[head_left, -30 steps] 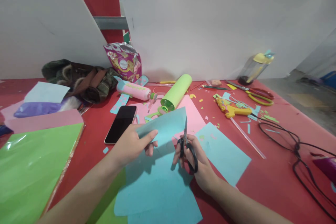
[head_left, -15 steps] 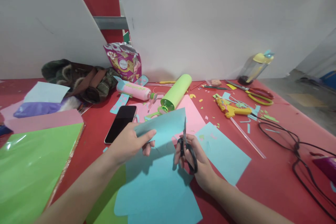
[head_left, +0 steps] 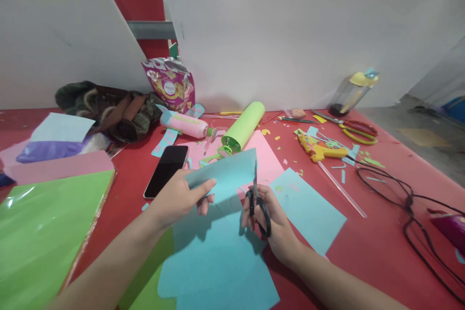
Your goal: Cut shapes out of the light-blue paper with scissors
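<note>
My left hand pinches a folded or curved piece of light blue paper between thumb and fingers, holding it above the table. In my right hand are black-handled scissors, fingers through the loops. Their blades point up and away, along the right edge of the held paper. Whether the blades are parted is hard to tell. Beneath both hands lie larger light blue sheets, with a green sheet partly under them. Another light blue sheet is to the right of my right hand.
A phone lies left of the paper. Beyond are a green paper-wrapped bottle and a pink one. At right are a yellow glue gun with a black cord, and larger scissors. Paper scraps litter the red table.
Very little differs. The whole view has shifted slightly, and the scissors' handles have moved a touch left. Both hands keep their hold on the paper and the scissors.
</note>
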`<act>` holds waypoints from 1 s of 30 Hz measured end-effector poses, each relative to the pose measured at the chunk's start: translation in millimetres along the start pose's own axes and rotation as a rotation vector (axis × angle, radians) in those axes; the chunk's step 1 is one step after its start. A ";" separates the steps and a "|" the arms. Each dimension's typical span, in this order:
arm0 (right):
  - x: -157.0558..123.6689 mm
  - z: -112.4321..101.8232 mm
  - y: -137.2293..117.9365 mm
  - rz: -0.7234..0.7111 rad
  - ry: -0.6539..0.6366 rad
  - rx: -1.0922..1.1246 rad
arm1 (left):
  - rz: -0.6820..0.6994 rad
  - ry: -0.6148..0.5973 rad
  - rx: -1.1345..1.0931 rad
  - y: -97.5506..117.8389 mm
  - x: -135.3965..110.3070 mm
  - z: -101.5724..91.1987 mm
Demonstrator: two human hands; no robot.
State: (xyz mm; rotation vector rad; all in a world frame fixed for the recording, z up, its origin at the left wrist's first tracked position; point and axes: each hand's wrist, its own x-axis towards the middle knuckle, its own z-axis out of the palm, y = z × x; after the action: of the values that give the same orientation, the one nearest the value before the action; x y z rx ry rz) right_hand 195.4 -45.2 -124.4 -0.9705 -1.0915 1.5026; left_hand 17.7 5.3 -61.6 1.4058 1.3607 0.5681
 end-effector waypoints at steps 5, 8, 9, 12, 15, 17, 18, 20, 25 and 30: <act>1.6 0.0 0.7 -0.006 -0.005 0.009 | 0.028 -0.010 -0.013 -3.5 0.9 -1.7; 2.6 -0.1 1.9 -0.010 -0.010 0.006 | 0.043 -0.017 -0.021 -4.0 1.5 -3.9; 2.8 -0.2 2.3 -0.010 -0.011 0.007 | 0.038 -0.014 -0.018 -3.4 1.6 -4.7; 2.6 -0.7 2.7 0.000 -0.014 0.016 | 0.019 -0.020 -0.009 -2.0 1.5 -6.7; 1.8 -1.0 2.4 -0.009 -0.024 0.014 | 0.014 -0.060 0.010 -3.1 1.6 -8.4; 1.5 -1.0 2.1 -0.017 -0.030 0.011 | 0.015 -0.076 0.022 -4.7 2.1 -9.1; 1.4 -0.9 1.9 -0.018 -0.032 0.013 | 0.014 -0.076 0.022 -5.3 2.3 -9.3; 1.3 -0.7 1.5 -0.017 -0.036 0.020 | 0.014 -0.072 0.015 -5.7 2.9 -9.3; 1.9 0.1 1.0 -0.020 -0.031 0.035 | 0.002 -0.068 -0.012 -3.4 2.3 -8.3; 2.8 0.6 1.3 0.006 -0.012 0.039 | 0.020 -0.055 -0.008 -3.9 1.7 -8.2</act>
State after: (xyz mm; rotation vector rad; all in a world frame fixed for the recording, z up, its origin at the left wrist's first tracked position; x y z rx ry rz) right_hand 194.0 -42.6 -125.6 -0.9396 -1.0648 1.5309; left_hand 9.3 9.0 -62.9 1.4203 1.3005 0.5439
